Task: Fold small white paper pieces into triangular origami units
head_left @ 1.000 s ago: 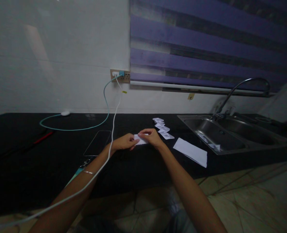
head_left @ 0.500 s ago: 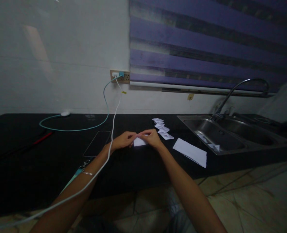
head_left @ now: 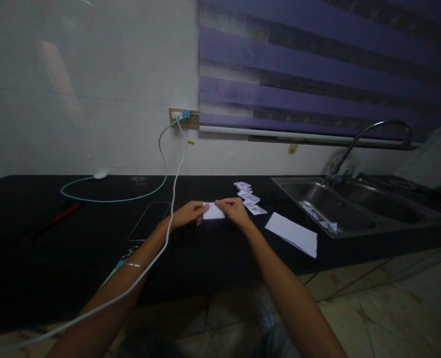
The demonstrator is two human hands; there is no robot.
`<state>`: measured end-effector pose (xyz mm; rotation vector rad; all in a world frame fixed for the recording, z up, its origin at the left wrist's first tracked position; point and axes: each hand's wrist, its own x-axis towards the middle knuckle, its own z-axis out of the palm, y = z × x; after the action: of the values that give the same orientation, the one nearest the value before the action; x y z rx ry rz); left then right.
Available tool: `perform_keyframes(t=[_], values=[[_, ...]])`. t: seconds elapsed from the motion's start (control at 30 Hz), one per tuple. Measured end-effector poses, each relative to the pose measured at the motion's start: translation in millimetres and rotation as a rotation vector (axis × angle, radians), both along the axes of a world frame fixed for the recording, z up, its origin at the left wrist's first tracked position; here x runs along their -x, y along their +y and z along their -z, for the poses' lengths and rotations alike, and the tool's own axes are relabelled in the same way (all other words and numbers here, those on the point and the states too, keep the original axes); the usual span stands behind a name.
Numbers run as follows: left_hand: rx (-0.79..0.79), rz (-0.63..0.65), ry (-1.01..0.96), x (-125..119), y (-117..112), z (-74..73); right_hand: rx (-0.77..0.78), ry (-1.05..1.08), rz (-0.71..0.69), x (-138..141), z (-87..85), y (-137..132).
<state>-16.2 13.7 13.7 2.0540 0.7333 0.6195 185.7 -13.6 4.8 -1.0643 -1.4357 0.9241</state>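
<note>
A small piece of white paper (head_left: 213,212) is between my hands, just above or on the dark countertop. My left hand (head_left: 189,213) pinches its left edge, thumb on top. Its right side is gripped by my right hand (head_left: 234,210), the thumb lying on the upper part. Beyond my right hand, several folded white paper pieces (head_left: 251,199) lie in a staggered row. A stack of white paper sheets (head_left: 292,233) rests to the right of my right forearm. Left of my left hand lies a dark phone (head_left: 149,220).
A white cable (head_left: 173,199) runs from the wall socket (head_left: 185,118) across my left forearm. A teal cable (head_left: 119,200) loops over the counter. To the right is a steel double sink (head_left: 325,199) with a tall faucet (head_left: 355,144); folded papers (head_left: 328,226) lie at its near rim.
My thumbs have moved apart from the middle of the paper toward its sides. More of the paper's face shows now, and its near edge sits slightly farther from me.
</note>
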Motion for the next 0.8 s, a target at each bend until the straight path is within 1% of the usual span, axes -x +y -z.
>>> perform_keyframes(t=[0.07, 0.13, 0.2, 0.3, 0.37, 0.43, 0.5, 0.57, 0.63, 0.67, 0.73, 0.8], values=[[0.029, 0.063, 0.047, -0.7, 0.8, 2.3, -0.037, -0.003, 0.051, -1.5, 1.8, 3.1], [0.031, 0.093, 0.057, -0.8, 2.0, 5.6, -0.056, 0.011, 0.088, -3.2, 3.6, 5.7], [0.034, 0.088, 0.031, -0.5, 2.8, 8.2, -0.05, 0.027, 0.074, -4.7, 4.8, 7.2], [0.059, 0.067, -0.008, -0.4, 2.6, 9.2, -0.029, 0.04, 0.007, -6.8, 4.7, 7.1], [0.113, 0.053, -0.045, -0.8, 1.5, 8.2, -0.041, 0.031, 0.0, -8.2, 3.6, 6.1], [0.193, 0.063, -0.078, -1.0, 0.2, 6.2, -0.069, 0.003, 0.023, -9.4, 2.3, 4.7], [0.242, 0.066, -0.075, -0.6, -0.5, 3.8, -0.09, -0.045, 0.02, -10.0, 1.5, 3.3], [0.227, 0.03, -0.051, 0.7, 0.2, 2.1, -0.097, -0.094, -0.015, -9.4, 1.7, 2.3], [0.169, -0.013, -0.039, 2.3, 2.1, 1.6, -0.096, -0.145, -0.036, -7.5, 2.6, 2.0], [0.135, -0.022, -0.042, 2.9, 3.1, 2.0, -0.105, -0.171, -0.025, -6.2, 3.2, 1.9], [0.077, -0.027, -0.054, 3.1, 4.6, 3.0, -0.168, -0.235, 0.047, -3.7, 3.4, 1.1], [0.064, -0.046, -0.082, 1.7, 4.5, 3.3, -0.298, -0.328, 0.145, -1.6, 1.9, -1.5]])
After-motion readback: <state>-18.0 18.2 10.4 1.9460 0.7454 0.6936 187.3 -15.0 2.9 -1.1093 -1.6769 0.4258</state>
